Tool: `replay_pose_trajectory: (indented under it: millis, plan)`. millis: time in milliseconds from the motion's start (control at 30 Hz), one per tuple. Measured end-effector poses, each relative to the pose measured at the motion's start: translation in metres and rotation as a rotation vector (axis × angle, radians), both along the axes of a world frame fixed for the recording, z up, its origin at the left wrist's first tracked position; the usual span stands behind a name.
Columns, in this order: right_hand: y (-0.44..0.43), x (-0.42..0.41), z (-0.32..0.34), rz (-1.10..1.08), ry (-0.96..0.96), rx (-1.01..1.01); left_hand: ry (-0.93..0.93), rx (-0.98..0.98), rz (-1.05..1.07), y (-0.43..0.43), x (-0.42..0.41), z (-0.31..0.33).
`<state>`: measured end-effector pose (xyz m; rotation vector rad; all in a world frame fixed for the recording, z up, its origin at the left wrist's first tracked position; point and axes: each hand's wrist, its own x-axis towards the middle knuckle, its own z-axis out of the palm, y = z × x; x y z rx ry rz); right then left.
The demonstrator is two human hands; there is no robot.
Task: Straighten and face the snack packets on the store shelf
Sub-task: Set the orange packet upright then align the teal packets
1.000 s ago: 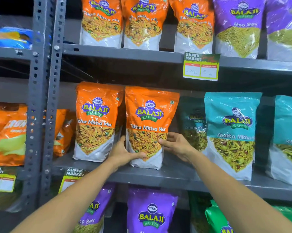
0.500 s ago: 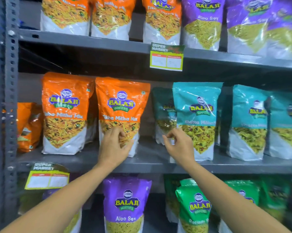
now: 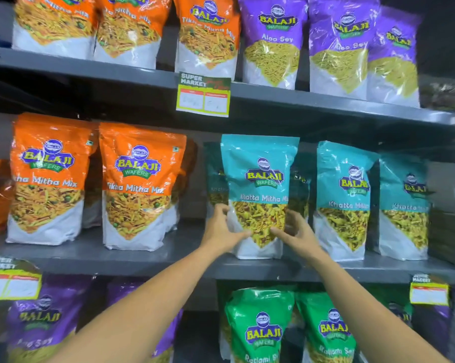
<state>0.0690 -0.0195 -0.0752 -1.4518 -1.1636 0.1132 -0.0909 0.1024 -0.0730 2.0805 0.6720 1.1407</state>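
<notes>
A teal Khatta Mitha packet (image 3: 259, 179) stands upright at the front of the grey middle shelf (image 3: 168, 260), label facing me. My left hand (image 3: 222, 229) grips its lower left side and my right hand (image 3: 295, 233) grips its lower right side, thumbs on the front. Another teal packet (image 3: 214, 174) stands behind it, mostly hidden. To the right stand two more teal packets (image 3: 344, 200) (image 3: 404, 208). Left of my hands stand two orange Tikha Mitha Mix packets (image 3: 140, 187) (image 3: 47, 179), upright and facing forward.
The upper shelf (image 3: 326, 100) carries orange and purple Aloo Sev packets (image 3: 273, 40), with a price tag (image 3: 204, 94) hanging from its edge. Below are purple packets (image 3: 42, 323) and green packets (image 3: 259, 328). More price tags (image 3: 11, 280) (image 3: 428, 292) hang on the middle shelf's edge.
Both hands have left the orange packet and shifted right. They now hold the front teal packet by its lower sides. The view has also moved right.
</notes>
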Motion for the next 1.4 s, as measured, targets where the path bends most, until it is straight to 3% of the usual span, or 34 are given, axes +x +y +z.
replay_pose_trajectory:
  millis: [267,367,467,700,833,967,1067,1200,1400]
  plan:
    - [0.042,-0.013,0.004,0.017,0.063,-0.041,0.013,-0.195,0.024,0.034,-0.023,-0.001]
    - [0.046,-0.008,0.029,0.021,0.242,-0.053,0.015,-0.198,0.042,0.027,-0.014,0.003]
    - [0.049,0.005,0.068,0.069,0.392,0.078,0.020,-0.187,0.111,0.024,-0.005,0.006]
    - [0.055,-0.003,0.150,0.023,0.351,0.247,0.052,-0.121,0.173,0.027,-0.001,0.004]
    - [0.058,-0.004,0.154,-0.069,0.314,0.338,0.058,-0.119,0.187,0.028,0.000,0.002]
    - [0.062,0.007,0.137,0.015,0.274,0.325,0.107,-0.153,0.142,0.032,-0.003,0.008]
    - [0.057,0.017,0.104,0.143,0.261,0.088,-0.121,-0.259,0.007,0.040,-0.012,0.028]
    - [0.054,0.010,0.041,0.186,0.136,-0.193,-0.495,-0.301,-0.020,0.057,-0.017,0.081]
    - [0.066,0.009,0.017,0.252,0.211,-0.154,-0.508,-0.214,0.044,0.076,-0.013,0.115]
